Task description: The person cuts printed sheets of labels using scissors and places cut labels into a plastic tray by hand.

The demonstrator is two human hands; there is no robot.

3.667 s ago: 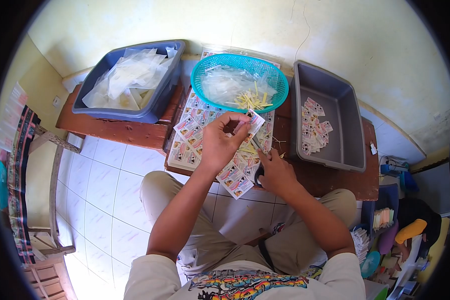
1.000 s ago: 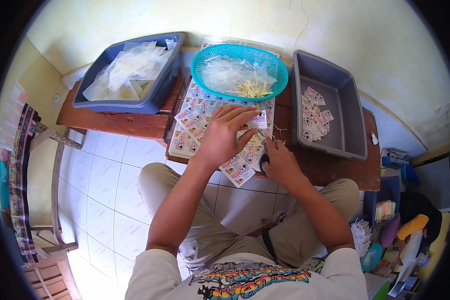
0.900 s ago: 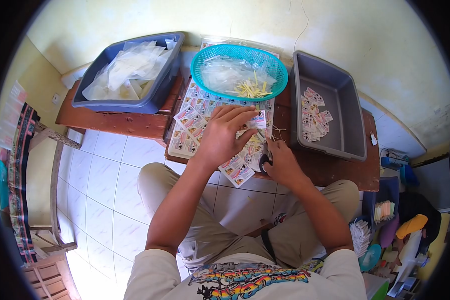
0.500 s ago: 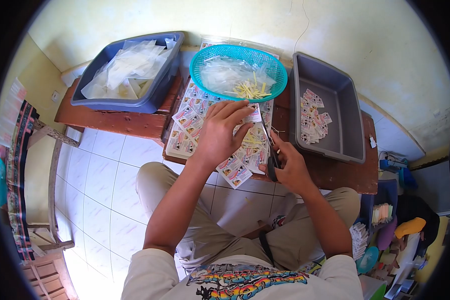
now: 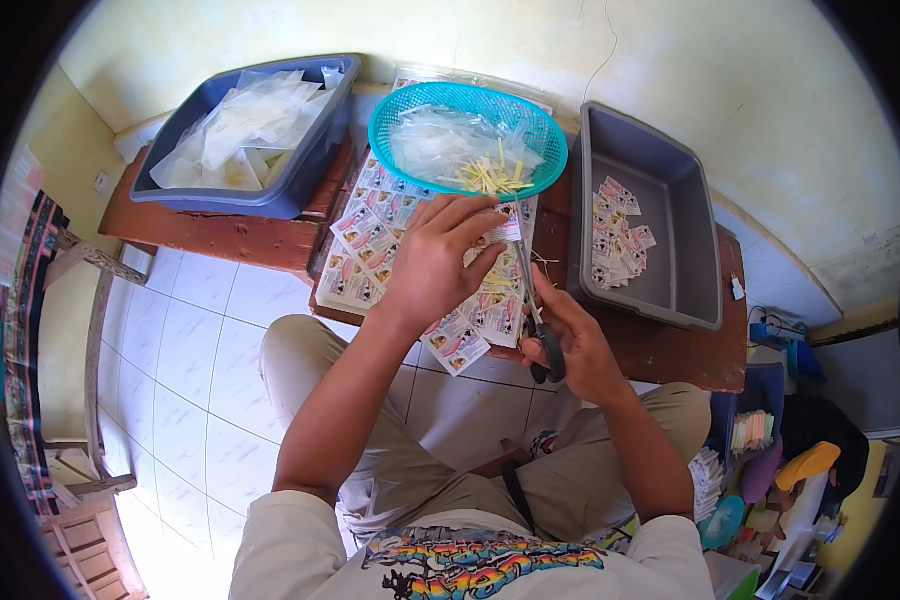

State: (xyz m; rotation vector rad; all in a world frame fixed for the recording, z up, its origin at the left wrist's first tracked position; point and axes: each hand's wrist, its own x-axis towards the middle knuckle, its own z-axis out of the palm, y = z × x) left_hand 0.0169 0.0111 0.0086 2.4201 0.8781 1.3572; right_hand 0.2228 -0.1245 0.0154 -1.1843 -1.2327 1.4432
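Head view: left hand (image 5: 435, 262) pinching small label (image 5: 506, 226); right hand (image 5: 582, 348) gripping scissors (image 5: 548, 347), blades (image 5: 523, 250) at label's right edge. Hands apart. More labels (image 5: 618, 246) in grey bin (image 5: 675, 232).

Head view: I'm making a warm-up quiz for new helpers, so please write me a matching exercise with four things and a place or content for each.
Column one
1. scissors
2. turquoise basket
3. gray tub
4. blue tub

Column two
A. holds small printed cards
B. in the right hand
C. holds whitish translucent sheets
D. holds clear plastic and yellow strips

Pairs: 1-B, 2-D, 3-A, 4-C
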